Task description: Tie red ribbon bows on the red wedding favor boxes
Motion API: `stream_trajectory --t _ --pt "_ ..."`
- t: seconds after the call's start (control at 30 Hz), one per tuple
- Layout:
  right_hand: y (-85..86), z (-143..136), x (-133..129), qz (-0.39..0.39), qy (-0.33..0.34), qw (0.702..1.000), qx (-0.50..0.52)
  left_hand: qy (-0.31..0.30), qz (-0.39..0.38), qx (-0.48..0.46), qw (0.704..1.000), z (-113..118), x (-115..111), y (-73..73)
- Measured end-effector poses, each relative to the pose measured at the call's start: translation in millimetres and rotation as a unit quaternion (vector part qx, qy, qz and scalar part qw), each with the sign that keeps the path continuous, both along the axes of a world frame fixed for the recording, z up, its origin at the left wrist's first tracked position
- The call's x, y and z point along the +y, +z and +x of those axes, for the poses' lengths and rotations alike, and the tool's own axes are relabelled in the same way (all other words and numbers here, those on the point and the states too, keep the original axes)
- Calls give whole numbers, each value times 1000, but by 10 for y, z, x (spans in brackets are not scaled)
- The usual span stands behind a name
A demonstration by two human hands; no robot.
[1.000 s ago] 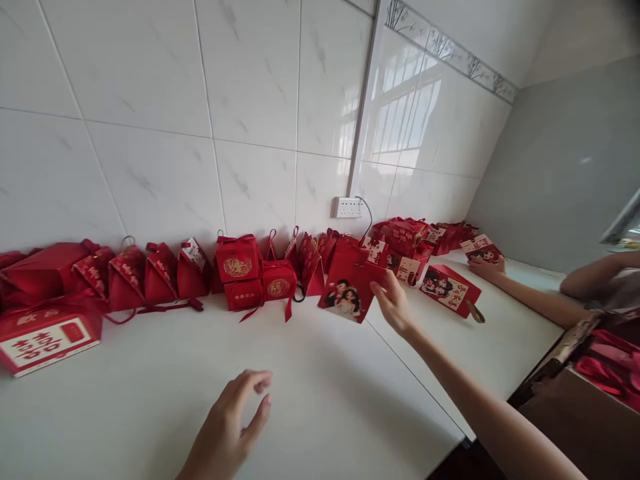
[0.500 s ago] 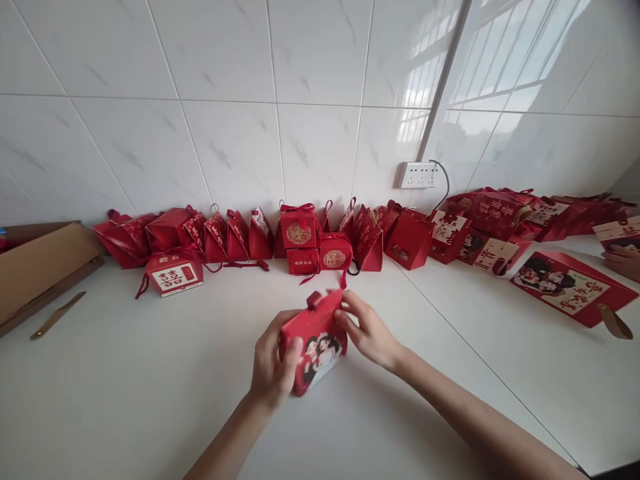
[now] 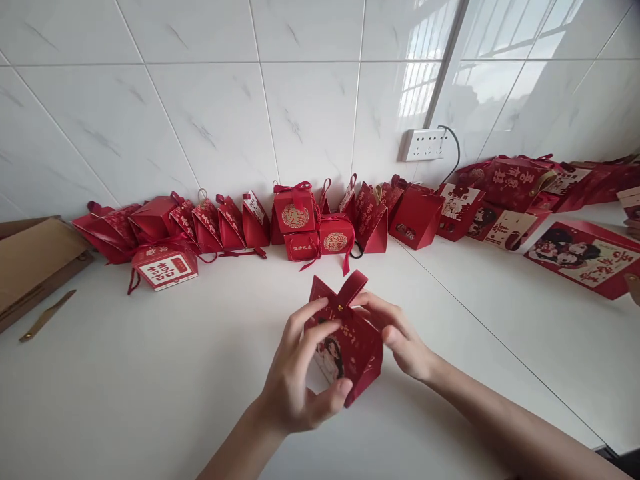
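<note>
Our left hand (image 3: 303, 367), fingers spread and curved, and our right (image 3: 400, 333), loosely curled, cup the red ribboned box (image 3: 350, 343) at six o'clock from the stacked gold-medallion boxes (image 3: 294, 217).

Below the socket strip (image 3: 424, 145), the left hand (image 3: 295, 380) covers part of the picture on a gift box (image 3: 364, 347), which hides some right-hand (image 3: 413, 350) fingertips. The strip's cable (image 3: 458, 150) drops out of sight behind red boxes (image 3: 460, 223). Far left of the strip, the edge crops a carton (image 3: 43, 257); far right, another person's hand (image 3: 634, 228).
</note>
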State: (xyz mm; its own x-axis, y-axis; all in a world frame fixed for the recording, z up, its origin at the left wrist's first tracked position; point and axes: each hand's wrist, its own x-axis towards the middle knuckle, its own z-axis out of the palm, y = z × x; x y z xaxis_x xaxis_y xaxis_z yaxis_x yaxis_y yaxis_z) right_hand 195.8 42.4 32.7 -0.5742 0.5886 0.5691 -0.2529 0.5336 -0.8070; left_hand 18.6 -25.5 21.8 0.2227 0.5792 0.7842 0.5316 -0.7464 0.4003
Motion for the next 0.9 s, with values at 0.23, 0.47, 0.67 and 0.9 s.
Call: stream_trajectory --t 0.23,0.47,0.67,0.9 --pt "-1 -57 -185 265 -147 953 -1 -55 -175 -171 968 53 -51 85" --pt "129 -47 -150 241 -199 950 -15 -30 -239 -211 947 5 -70 247" --pt "137 -86 -225 207 -130 970 23 -8 -163 -195 967 38 -74 244" --pt "147 -89 -240 193 -133 972 22 63 -104 -162 979 74 -94 221"
